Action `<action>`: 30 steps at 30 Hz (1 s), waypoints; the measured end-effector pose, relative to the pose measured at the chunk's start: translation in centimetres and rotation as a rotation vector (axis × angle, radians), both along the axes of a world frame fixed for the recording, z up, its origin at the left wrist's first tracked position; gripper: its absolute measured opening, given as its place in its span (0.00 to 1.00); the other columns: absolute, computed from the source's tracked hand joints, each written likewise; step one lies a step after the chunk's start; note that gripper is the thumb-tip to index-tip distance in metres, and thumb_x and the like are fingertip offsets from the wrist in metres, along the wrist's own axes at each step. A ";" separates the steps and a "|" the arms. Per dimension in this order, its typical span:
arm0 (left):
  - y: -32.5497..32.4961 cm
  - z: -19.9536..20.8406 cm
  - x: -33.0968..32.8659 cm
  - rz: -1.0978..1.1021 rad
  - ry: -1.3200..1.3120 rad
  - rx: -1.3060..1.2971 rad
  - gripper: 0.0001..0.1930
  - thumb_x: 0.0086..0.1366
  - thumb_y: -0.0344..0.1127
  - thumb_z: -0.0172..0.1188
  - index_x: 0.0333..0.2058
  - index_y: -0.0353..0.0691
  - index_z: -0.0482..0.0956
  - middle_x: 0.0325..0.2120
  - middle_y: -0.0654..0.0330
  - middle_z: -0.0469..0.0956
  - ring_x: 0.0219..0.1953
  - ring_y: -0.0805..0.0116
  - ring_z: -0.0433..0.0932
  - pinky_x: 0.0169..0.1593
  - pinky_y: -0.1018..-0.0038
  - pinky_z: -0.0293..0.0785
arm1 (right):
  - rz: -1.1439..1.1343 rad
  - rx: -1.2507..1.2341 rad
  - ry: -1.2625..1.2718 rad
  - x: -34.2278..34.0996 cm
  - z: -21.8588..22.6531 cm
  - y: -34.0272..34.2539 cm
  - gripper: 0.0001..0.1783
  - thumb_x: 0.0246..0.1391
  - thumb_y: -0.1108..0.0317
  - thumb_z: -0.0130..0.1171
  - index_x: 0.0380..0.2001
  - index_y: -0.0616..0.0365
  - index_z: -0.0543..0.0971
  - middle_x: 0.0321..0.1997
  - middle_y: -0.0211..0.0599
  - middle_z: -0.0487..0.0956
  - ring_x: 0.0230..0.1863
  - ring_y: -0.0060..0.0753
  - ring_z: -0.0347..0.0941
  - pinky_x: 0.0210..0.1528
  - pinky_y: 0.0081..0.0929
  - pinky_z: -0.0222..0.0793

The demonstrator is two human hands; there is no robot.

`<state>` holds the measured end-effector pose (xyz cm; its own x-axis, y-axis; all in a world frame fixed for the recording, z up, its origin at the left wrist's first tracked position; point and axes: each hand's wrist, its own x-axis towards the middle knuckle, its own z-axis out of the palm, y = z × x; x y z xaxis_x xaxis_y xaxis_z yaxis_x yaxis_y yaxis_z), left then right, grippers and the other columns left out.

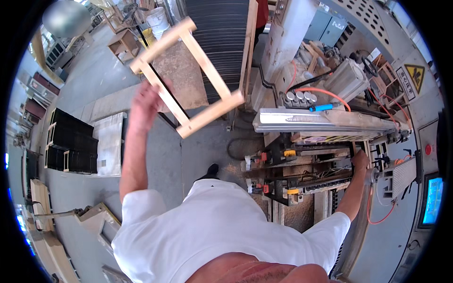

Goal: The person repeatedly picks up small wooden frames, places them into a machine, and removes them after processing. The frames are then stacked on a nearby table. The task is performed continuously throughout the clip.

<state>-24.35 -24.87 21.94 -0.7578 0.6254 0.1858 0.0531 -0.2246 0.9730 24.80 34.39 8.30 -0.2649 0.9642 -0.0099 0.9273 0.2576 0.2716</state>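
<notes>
My left hand (pixel 147 101) is raised and grips one long side of a rectangular frame of pale wood (pixel 188 78), holding it tilted in the air over the floor. My right hand (pixel 360 160) reaches out to the right and rests on a part of the metal machine (pixel 325 123), near its clamps with red and yellow fittings (pixel 289 153). Whether this hand grips anything is hidden by the machine parts around it. My white shirt fills the lower middle of the view.
A stack of dark framed panels (pixel 71 144) lies on the floor at left beside a grey board (pixel 111 141). Wooden mouldings (pixel 94 214) lie lower left. A tall black panel (pixel 219 42) leans ahead. A blue screen (pixel 432 200) and red button (pixel 427 149) sit at right.
</notes>
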 end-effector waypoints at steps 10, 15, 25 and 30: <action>8.4 19.6 -25.8 -0.111 0.067 0.642 0.09 0.61 0.30 0.57 0.39 0.35 0.71 0.33 0.56 0.75 0.39 0.63 0.76 0.46 0.71 0.77 | 0.104 0.348 0.869 -6.0 7.9 -14.4 0.10 0.51 0.66 0.60 0.35 0.60 0.77 0.36 0.42 0.78 0.37 0.41 0.75 0.40 0.34 0.69; 19.4 22.2 -35.7 -0.244 0.036 0.366 0.10 0.64 0.32 0.53 0.41 0.32 0.72 0.37 0.52 0.76 0.42 0.61 0.76 0.49 0.67 0.76 | 0.174 0.380 1.389 -9.3 9.1 -27.0 0.07 0.53 0.76 0.58 0.35 0.67 0.75 0.44 0.41 0.78 0.36 0.21 0.71 0.40 0.21 0.68; 24.3 18.1 -32.6 -0.067 0.214 0.202 0.24 0.62 0.51 0.59 0.41 0.30 0.74 0.35 0.56 0.78 0.32 0.71 0.77 0.34 0.76 0.76 | -0.144 0.210 1.432 -12.9 4.2 -40.5 0.05 0.53 0.76 0.58 0.33 0.66 0.75 0.34 0.31 0.77 0.33 0.18 0.70 0.37 0.19 0.68; 17.9 17.1 -24.8 0.124 0.403 0.531 0.20 0.68 0.41 0.49 0.45 0.27 0.72 0.37 0.50 0.77 0.38 0.66 0.77 0.38 0.71 0.79 | -0.174 0.231 1.438 -13.1 4.1 -42.9 0.05 0.53 0.76 0.58 0.33 0.66 0.76 0.33 0.31 0.77 0.32 0.16 0.70 0.36 0.18 0.68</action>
<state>-49.10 -6.95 39.09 -0.6253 0.2848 0.7266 0.4444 -0.6354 0.6315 11.74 -8.51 12.43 0.2047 0.9277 0.3123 0.4432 0.1966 -0.8746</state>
